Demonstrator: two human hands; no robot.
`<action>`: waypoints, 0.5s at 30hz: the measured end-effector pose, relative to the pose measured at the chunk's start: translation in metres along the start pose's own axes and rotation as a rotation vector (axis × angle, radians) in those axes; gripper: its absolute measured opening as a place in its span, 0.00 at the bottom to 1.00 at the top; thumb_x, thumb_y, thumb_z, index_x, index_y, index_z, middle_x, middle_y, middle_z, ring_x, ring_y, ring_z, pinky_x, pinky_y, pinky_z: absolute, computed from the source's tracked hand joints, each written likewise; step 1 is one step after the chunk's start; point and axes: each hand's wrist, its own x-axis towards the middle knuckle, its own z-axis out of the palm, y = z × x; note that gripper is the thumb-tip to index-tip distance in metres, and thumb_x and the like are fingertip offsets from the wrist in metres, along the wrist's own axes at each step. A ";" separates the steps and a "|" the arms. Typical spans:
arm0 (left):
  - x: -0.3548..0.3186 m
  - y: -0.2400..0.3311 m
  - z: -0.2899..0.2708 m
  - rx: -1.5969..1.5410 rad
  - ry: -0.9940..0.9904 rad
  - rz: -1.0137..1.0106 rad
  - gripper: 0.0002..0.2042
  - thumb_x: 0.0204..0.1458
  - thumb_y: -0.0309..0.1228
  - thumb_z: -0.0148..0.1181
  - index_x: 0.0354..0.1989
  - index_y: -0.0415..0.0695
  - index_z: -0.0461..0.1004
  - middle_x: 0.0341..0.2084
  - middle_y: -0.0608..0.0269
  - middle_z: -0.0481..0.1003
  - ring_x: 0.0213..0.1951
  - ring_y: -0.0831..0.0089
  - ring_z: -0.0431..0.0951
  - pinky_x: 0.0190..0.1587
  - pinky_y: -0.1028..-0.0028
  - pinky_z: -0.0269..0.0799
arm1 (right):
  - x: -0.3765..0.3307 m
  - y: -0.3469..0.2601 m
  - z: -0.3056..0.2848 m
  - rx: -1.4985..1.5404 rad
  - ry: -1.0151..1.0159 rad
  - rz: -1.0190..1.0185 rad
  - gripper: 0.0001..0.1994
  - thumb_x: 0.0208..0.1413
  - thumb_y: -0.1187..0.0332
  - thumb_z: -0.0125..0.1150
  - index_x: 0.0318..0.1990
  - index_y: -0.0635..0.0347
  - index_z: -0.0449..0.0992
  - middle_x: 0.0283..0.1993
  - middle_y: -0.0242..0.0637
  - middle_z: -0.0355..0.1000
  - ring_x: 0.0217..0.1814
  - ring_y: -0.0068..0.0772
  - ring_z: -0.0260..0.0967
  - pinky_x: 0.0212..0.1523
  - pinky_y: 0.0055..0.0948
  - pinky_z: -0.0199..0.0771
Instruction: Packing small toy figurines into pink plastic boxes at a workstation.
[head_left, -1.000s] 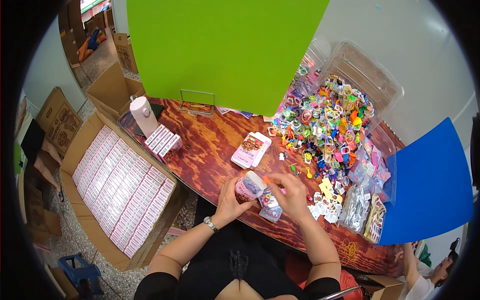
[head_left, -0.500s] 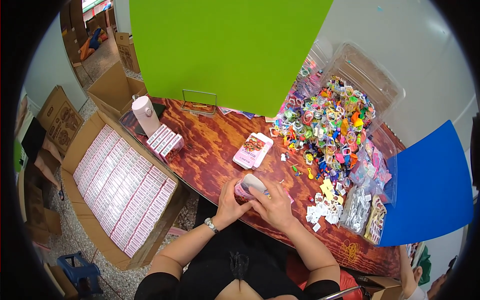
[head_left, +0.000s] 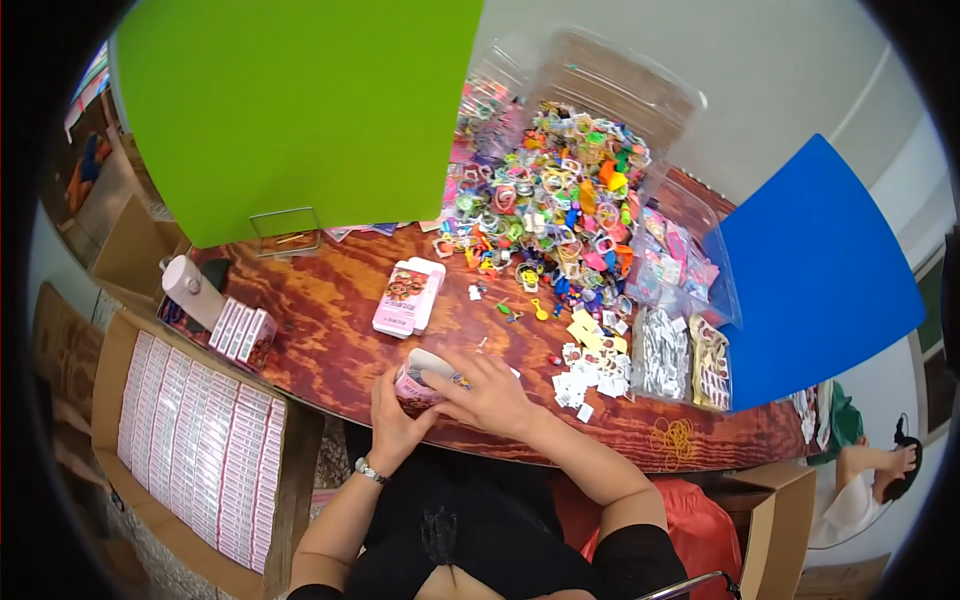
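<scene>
Grasping an open pink carton (head_left: 411, 389) above the desk (head_left: 325, 350), the left hand (head_left: 397, 418) curls its fingers around the left side, while the right hand (head_left: 490, 400) has fingers at the opening, their grip impossible to tell.

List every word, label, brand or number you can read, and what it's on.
None reads clearly enough to quote.
Pink box in the left hand: print small, partly covered.
Pink cartons lying flat: print blurred.
Boxes by the bottle: print too small.
Packed rows in the cardboard box: print too small.
</scene>
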 end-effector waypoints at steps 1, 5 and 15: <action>0.002 0.001 0.001 -0.007 -0.002 -0.006 0.39 0.39 0.32 0.78 0.59 0.35 0.63 0.50 0.44 0.70 0.52 0.47 0.71 0.56 0.57 0.68 | -0.003 0.005 -0.008 0.038 0.065 0.066 0.21 0.54 0.60 0.69 0.56 0.48 0.78 0.61 0.44 0.71 0.56 0.47 0.74 0.53 0.44 0.76; 0.006 -0.006 0.001 -0.018 0.022 -0.028 0.37 0.39 0.30 0.77 0.59 0.36 0.64 0.50 0.48 0.73 0.52 0.58 0.76 0.55 0.63 0.72 | -0.055 0.078 -0.023 -0.002 0.106 0.424 0.16 0.54 0.63 0.69 0.50 0.53 0.81 0.54 0.40 0.77 0.54 0.46 0.76 0.51 0.40 0.78; 0.002 -0.006 0.004 -0.022 -0.020 -0.054 0.38 0.39 0.32 0.78 0.59 0.36 0.64 0.50 0.48 0.72 0.52 0.56 0.76 0.55 0.62 0.72 | -0.130 0.132 -0.042 -0.418 -0.266 0.910 0.14 0.48 0.57 0.74 0.40 0.53 0.83 0.42 0.43 0.76 0.52 0.49 0.70 0.49 0.44 0.75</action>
